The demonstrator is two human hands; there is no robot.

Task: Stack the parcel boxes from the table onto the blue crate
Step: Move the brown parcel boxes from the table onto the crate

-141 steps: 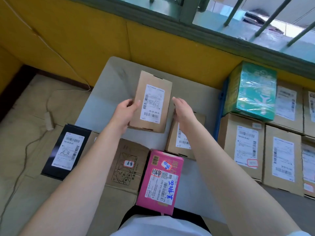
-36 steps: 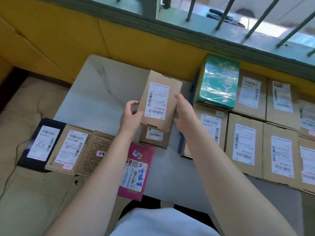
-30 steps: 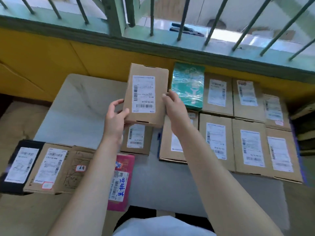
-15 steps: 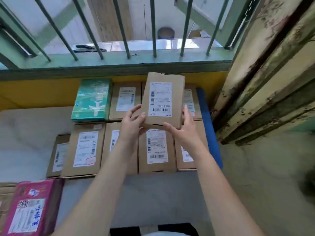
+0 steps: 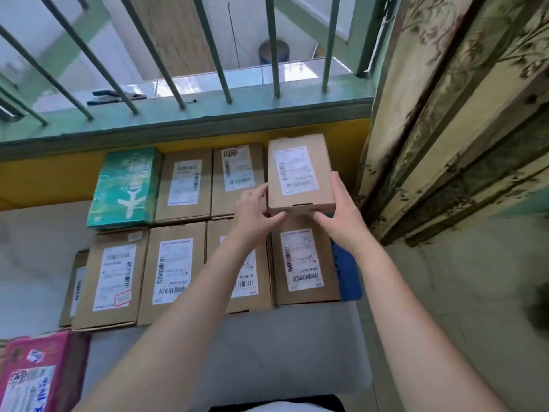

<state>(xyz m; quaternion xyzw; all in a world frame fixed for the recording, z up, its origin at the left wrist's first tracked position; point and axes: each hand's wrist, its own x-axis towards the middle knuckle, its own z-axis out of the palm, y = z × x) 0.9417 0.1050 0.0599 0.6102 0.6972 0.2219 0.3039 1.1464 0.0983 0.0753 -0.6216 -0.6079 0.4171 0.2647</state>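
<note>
Both hands gripped one parcel box (image 5: 300,173), left hand (image 5: 256,212) at its near-left corner, right hand (image 5: 341,215) along its right side. It was held above the far-right corner of the blue crate (image 5: 346,269), over labelled cardboard boxes (image 5: 175,272) and a green-wrapped parcel (image 5: 124,188). A pink parcel (image 5: 35,373) lay on the tabletop (image 5: 29,263).

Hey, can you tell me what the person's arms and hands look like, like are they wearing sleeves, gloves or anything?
Both forearms are bare as far as the picture shows them; no sleeves are visible. The left hand and the right hand wear no gloves, and no rings, watch or bracelet can be seen. The nails look short and unpainted.
</note>
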